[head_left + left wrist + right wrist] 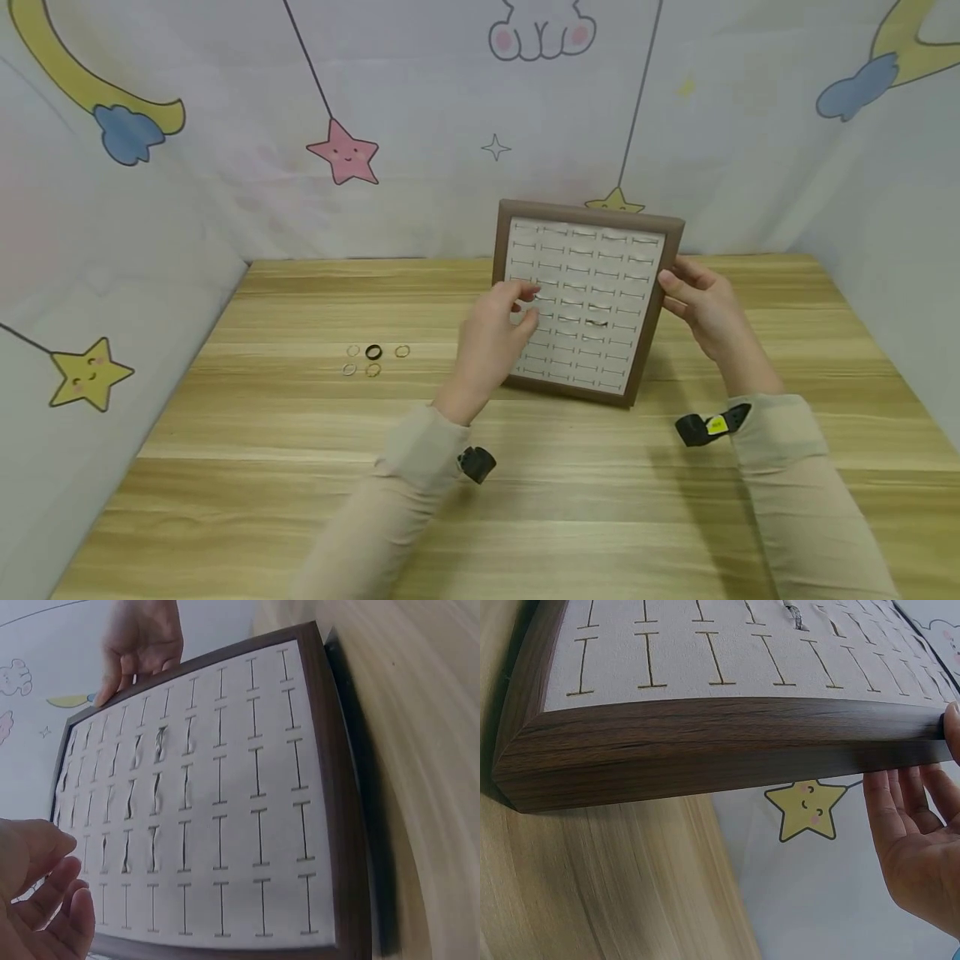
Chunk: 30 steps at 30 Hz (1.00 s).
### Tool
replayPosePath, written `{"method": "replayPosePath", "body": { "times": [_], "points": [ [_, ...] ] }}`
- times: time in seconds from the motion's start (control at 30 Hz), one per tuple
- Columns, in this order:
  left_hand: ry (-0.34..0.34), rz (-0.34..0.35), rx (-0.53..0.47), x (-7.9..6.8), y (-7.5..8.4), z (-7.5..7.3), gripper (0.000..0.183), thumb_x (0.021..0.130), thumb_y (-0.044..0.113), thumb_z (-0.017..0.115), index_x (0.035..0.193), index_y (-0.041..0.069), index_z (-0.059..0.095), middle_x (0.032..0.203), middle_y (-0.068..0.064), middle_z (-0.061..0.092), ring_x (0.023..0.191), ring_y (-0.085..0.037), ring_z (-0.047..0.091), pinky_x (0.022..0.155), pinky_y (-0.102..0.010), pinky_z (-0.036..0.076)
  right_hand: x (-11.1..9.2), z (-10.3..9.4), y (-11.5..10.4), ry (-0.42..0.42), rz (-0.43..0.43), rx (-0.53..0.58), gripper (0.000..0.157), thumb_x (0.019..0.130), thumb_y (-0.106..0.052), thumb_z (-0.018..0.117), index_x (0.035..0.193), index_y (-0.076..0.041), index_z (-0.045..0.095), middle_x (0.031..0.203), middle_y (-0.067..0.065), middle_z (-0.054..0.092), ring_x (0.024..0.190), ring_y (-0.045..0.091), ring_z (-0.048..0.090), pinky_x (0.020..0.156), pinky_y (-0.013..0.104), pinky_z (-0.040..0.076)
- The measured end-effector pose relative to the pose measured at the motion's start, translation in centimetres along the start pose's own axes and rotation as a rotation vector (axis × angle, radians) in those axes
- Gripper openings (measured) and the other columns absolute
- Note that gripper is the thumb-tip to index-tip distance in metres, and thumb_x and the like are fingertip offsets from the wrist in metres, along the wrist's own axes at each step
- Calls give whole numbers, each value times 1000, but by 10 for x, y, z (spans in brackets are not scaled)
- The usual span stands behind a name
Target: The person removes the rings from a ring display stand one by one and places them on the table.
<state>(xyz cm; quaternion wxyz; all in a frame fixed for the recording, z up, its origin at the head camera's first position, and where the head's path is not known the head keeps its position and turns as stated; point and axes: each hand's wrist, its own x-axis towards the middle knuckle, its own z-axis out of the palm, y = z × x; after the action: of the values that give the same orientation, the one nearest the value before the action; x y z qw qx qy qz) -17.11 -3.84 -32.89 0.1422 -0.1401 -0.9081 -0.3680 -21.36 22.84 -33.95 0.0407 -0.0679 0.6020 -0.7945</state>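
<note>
A ring display board (573, 387) with a brown wood-grain frame and a white slotted pad leans back on the table. My right hand (705, 308) grips its right edge, thumb on the front of the frame and fingers behind. Over the left part of the pad is my left hand (491, 333), its thumb and forefinger apart close to the slots, with nothing visible between them. One ring (596, 323) sits in a slot toward the board's right side; the right wrist view also shows this ring (796, 618) upright in the pad. Several nearby slots bulge slightly.
On the wooden table (300, 500), left of the board, lie several loose rings: a black ring (373, 352), gold rings (402, 352) and a silver ring (349, 369). A cloth backdrop (420, 100) with printed stars and moons stands behind and at both sides.
</note>
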Motion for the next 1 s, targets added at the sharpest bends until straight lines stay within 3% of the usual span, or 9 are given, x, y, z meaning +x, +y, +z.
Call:
{"method": "replayPosePath", "body": {
  "times": [0.13,0.57,1.0],
  "points": [
    [-39,36,-2,0,8,16,24,92,11,63,115,9,65,113,-4,68,95,-16,64,78,-24,54,0,0,0,-8,-12,19,19,91,-9,63,103,-23,69,96,-10,67,86,1,64,79,14,54],
    [-106,6,61,-1,27,51,20,91,16,64,111,15,68,107,3,69,94,-10,64,71,-14,50,-2,0,0,-12,-9,20,20,91,-9,62,103,-23,69,96,-10,67,86,1,63,79,15,53],
    [-76,-3,116,1,25,66,16,91,20,66,106,20,69,105,6,69,96,-8,63,76,-17,51,-1,1,1,-13,-9,14,19,91,-10,62,104,-24,69,97,-9,66,87,2,63,79,14,53]
  ]
}}
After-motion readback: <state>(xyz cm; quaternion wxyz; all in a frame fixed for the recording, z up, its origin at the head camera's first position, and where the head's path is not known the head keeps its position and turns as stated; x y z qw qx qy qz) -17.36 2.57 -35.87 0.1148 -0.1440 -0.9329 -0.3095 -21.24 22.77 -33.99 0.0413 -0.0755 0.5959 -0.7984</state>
